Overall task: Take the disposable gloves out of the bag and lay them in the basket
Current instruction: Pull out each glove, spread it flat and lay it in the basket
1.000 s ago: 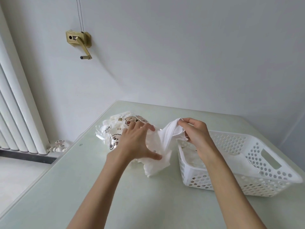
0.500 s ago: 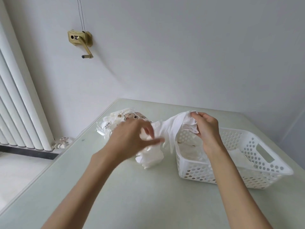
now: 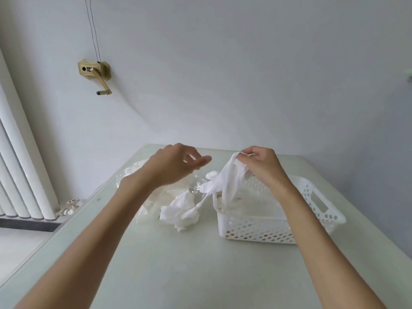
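Observation:
My right hand (image 3: 259, 162) pinches a white disposable glove (image 3: 227, 179) by its top and holds it up over the left end of the white perforated basket (image 3: 316, 210). The glove's lower part trails down to a crumpled bunch of gloves (image 3: 180, 211) on the table. My left hand (image 3: 176, 165) hovers above the clear plastic bag (image 3: 142, 175), fingers loosely spread, holding nothing. The bag lies flattened behind and under my left forearm. White gloves lie inside the basket.
The pale green table (image 3: 178, 264) meets a grey wall at its far edge. A white radiator (image 3: 20, 163) with a valve stands at the left. A brass crank handle (image 3: 95, 74) is fixed to the wall.
My right hand has lifted the glove higher and moved it over the basket's left end. My left hand has let go of the bag and risen above it.

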The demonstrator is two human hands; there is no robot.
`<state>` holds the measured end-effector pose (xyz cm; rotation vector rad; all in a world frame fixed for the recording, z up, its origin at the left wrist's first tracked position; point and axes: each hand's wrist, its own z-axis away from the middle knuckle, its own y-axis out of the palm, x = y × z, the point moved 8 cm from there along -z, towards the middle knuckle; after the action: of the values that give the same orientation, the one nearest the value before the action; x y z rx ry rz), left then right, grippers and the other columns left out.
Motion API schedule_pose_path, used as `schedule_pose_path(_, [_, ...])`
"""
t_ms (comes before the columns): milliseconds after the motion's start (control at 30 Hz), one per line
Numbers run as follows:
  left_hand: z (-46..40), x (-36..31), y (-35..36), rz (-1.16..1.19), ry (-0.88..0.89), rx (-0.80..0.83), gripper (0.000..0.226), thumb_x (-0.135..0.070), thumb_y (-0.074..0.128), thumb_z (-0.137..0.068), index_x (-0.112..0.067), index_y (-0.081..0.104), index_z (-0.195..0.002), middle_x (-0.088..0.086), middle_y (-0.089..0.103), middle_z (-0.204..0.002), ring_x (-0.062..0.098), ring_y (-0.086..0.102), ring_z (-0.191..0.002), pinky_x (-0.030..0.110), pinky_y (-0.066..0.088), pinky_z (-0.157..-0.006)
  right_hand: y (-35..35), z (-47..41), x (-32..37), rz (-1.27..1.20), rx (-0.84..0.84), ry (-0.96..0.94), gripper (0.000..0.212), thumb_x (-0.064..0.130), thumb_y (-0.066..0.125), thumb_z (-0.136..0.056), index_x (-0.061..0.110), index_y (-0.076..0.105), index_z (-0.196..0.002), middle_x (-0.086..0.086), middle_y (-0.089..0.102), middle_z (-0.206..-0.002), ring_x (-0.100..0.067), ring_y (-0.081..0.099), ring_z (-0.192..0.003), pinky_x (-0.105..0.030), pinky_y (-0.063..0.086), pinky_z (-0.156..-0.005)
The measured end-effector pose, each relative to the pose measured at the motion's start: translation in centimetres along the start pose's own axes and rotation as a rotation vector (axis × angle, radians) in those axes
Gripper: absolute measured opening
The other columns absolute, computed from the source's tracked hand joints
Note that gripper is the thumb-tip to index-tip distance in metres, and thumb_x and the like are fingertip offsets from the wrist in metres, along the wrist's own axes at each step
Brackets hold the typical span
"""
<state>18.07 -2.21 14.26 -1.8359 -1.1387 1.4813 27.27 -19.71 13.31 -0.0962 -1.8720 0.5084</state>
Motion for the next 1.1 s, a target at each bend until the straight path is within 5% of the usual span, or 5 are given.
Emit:
schedule_pose_path(133, [-1.4, -3.8, 3.4, -0.064, -0.021, 0.284, 0.074, -0.057, 0.071, -0.074, -0.029, 0.038, -0.134, -0.016, 0.054, -0.122, 0.009, 0.059, -0.105, 0.031, 0.045, -0.095, 0.3, 0.4, 1.9, 0.016, 0.058, -0.067, 0.008, 0.020, 0.062, -0.088, 0.021, 0.068, -0.083, 0.008, 0.062, -0.065, -0.013, 0.062, -0.052, -0.026, 0.051, -0.068])
schedule_pose_path(367, [-4.4, -3.6, 2.7, 0.026, 0.000, -0.016, 0.018, -0.015, 0.057, -0.093, -0.018, 0.059, -0.111, 0.000, 0.068, -0.100, 0.016, 0.063, -0.086, 0.027, 0.045, -0.078, -2.8, 1.3, 0.5, -0.005, 0.368, 0.086, 0.062, 0.020, 0.083, -0.071, 0.028, 0.046, -0.119, -0.005, 0.043, -0.131, -0.017, 0.049, -0.118, -0.029, 0.040, -0.098])
schedule_pose_path(567, [-4.9, -4.0, 4.6, 0.214, -0.005, 0.014, 0.020, -0.017, 0.051, -0.097, -0.010, 0.067, -0.108, 0.005, 0.068, -0.106, 0.021, 0.062, -0.101, 0.033, 0.046, -0.094, -5.9, 1.5, -0.2, 0.164, 0.212, -0.057, 0.015, 0.030, 0.067, -0.087, 0.019, 0.060, -0.095, -0.001, 0.058, -0.097, -0.013, 0.054, -0.084, -0.027, 0.039, -0.073])
schedule_pose_path(833, [-4.1, -3.7, 7.5, 0.843, -0.160, -0.196, 0.029, -0.019, 0.037, -0.102, -0.016, 0.051, -0.077, 0.000, 0.053, -0.068, 0.013, 0.049, -0.057, 0.016, 0.037, -0.052, -7.4, 2.7, -2.0, 0.000, -0.127, -0.123, 0.028, 0.032, 0.045, -0.099, 0.018, 0.049, -0.075, 0.005, 0.046, -0.066, -0.010, 0.041, -0.058, -0.027, 0.032, -0.057])
schedule_pose_path(1100, [-3.1, -7.2, 9.8, 0.735, 0.151, -0.033, 0.065, -0.069, 0.049, -0.083, -0.008, 0.070, -0.086, -0.010, 0.034, -0.045, 0.013, 0.027, -0.046, 0.017, 0.022, -0.043, -9.2, 2.8, -2.7, -0.208, -0.086, -0.072, 0.033, 0.033, 0.069, -0.085, 0.009, 0.062, -0.063, -0.004, 0.053, -0.064, -0.014, 0.053, -0.062, -0.028, 0.040, -0.063])
